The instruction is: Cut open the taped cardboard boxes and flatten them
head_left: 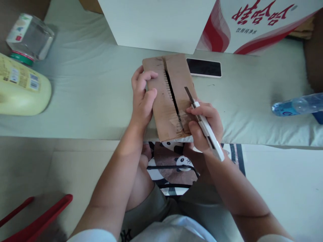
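A small brown cardboard box (161, 101) rests near the front edge of the cloth-covered surface. Along its top runs a dark slit between the flaps, with torn, ridged cardboard and tape at the near end. My left hand (143, 97) grips the box's left side, thumb and fingers on the top flap. In my right hand (207, 122) is a white utility knife (208, 131), its blade extended and pointing away from me above the right flap. Some fingers of that hand are close to the box's right edge; whether they touch it I cannot tell.
Beyond the box lie a phone (205, 67) and large white cartons (161, 23). At left are a clear jar (35, 37) and a yellow bottle (22, 87); a water bottle (297, 105) lies at right. A panda-print mat (164, 154) is below.
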Demonstrator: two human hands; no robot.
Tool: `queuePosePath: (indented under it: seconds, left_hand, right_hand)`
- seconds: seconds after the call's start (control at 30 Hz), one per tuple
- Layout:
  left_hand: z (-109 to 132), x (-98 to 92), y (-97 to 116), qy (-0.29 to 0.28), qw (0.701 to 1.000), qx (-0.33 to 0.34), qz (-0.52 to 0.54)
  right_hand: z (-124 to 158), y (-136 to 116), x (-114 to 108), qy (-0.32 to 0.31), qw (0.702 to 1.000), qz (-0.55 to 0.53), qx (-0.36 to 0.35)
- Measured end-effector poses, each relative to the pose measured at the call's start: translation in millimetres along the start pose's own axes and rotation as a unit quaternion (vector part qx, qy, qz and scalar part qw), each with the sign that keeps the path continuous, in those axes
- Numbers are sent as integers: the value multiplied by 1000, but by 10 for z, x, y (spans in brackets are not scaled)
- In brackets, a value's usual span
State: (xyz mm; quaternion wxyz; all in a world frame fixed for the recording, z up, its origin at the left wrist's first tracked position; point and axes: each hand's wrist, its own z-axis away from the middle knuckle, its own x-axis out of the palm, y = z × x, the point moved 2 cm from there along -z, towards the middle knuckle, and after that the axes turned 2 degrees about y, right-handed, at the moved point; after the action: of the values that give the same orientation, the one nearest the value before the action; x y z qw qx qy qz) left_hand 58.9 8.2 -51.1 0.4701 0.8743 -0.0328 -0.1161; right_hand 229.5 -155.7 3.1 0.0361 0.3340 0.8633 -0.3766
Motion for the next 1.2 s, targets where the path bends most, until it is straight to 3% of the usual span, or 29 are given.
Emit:
queuePosePath:
  seconds: [0.1,0.27,0.43,0.5,0.73,0.87,0.97,1.2]
  left_hand:
    - [10,-7,-18,-14,1000,-8,5]
    - [18,35,-4,1,1000,-7,8]
    - [13,67,16,19,1000,-5,0]
    - [15,57,1,14,1000,-6,3]
    - [35,18,-63,-20,999,-11,28]
    - [37,25,-13,-17,999,-16,25]
    - [34,35,46,-4,1000,-14,8]
    - [40,84,38,7,1000,-18,22]
  right_hand:
    - [-63,-117,-23,-11,999,36,1]
    - [-161,-392,-82,-65,992,67,88]
    - [-80,-308,-77,1,985,39,171]
    - [-34,-236,-66,27,983,49,173]
    - [16,-192,-53,0,979,97,178]
    - [-63,-316,-109,-6,980,154,123]
    - [-158,-482,-155,-49,971,218,90]
    - [-250,-643,-215,-109,952,263,111]
